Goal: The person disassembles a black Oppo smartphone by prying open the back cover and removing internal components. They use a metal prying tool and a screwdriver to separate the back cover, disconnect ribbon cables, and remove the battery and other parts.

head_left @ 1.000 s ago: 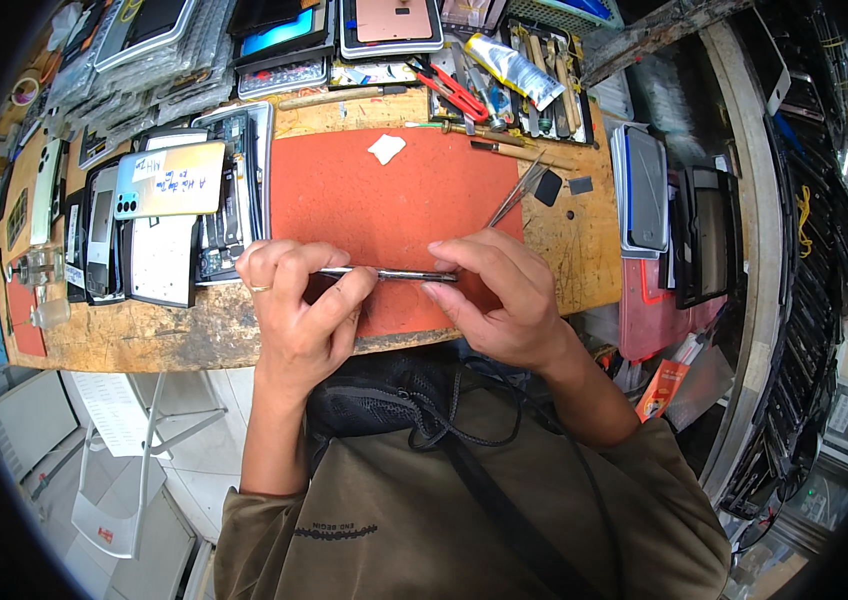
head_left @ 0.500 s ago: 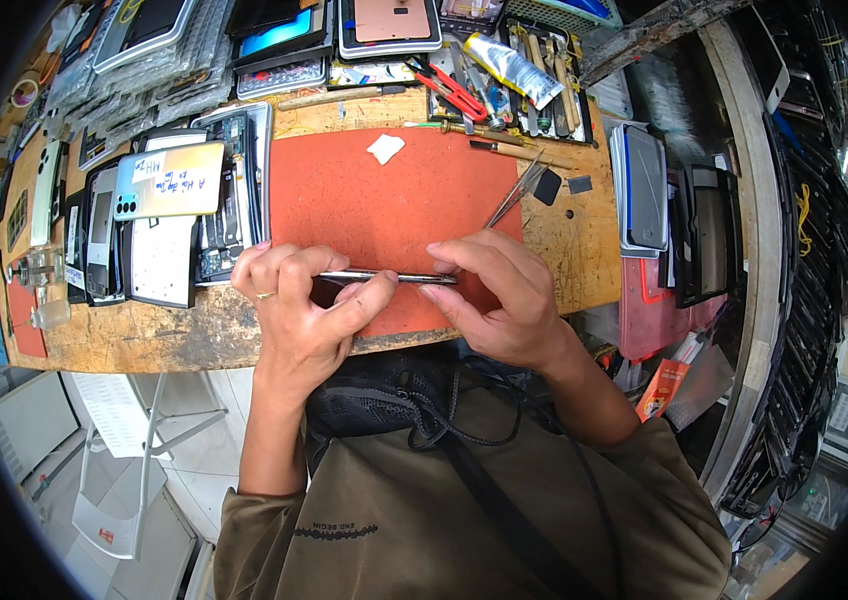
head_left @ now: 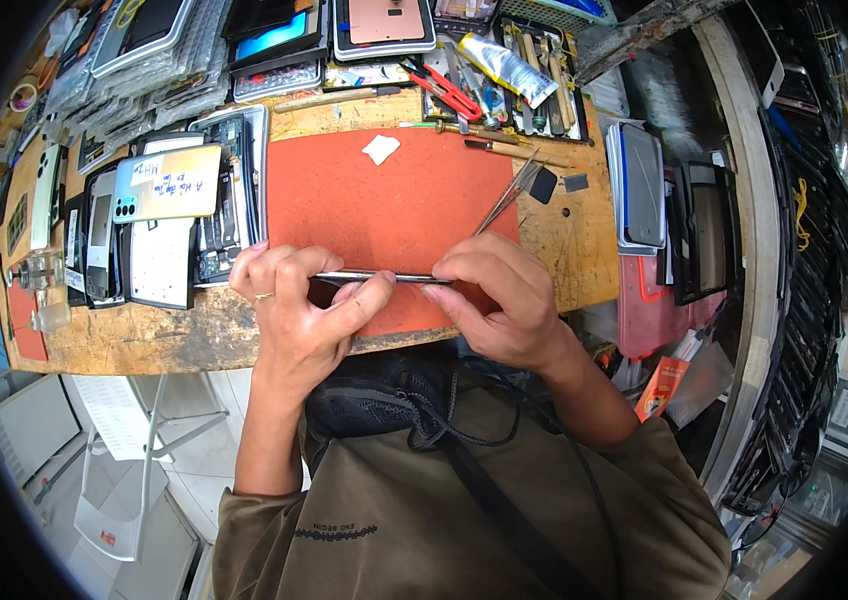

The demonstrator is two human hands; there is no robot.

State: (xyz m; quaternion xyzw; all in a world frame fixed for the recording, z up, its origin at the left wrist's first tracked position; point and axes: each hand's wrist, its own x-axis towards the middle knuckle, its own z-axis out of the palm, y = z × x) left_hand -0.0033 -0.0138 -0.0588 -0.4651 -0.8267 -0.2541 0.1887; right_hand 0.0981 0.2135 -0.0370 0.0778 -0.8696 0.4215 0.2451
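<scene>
A slim dark phone [head_left: 412,278] is held edge-on just above the near part of an orange-red work mat [head_left: 364,210]; its faces are mostly hidden from me. My left hand [head_left: 294,310] wraps round its left end, with the thumb along the near side. At the other end, my right hand [head_left: 504,305] pinches the phone between thumb and fingers. A pair of metal tweezers [head_left: 507,197] lies on the mat's right edge, beyond my right hand. Farther back on the mat rests a small white scrap [head_left: 381,150].
On the left, a phone with a gold-blue back [head_left: 169,183] lies on opened devices and parts. A tool tray [head_left: 574,128] holds several tools and a tube [head_left: 507,70], with red-handled pliers [head_left: 449,92] beside it. Stacked devices [head_left: 639,185] stand right of the wooden bench [head_left: 579,235].
My right index finger has come down onto the phone's right end, closing the grip there. The left hand holds nearly the same place. The view has shifted slightly.
</scene>
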